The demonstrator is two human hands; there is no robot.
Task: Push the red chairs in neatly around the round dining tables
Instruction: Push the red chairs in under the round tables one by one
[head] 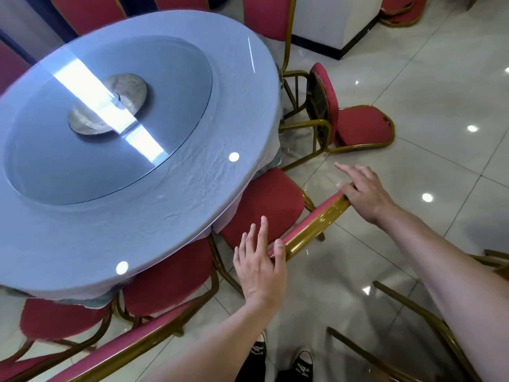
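Both hands rest on a red chair's [261, 205] top rail beside the bench [234, 188]. Left hand [260, 264] is loosely open, thumb hooked. Right hand [363, 190] curls on it.

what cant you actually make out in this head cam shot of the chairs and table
- Head view: front of the held chair's seat, hidden under the round table.
- Right hand fingers, curled behind the chair back rail.
- Tipped chair: far side hidden by its own seat.
- Gold frames at right, cut off by the edge.
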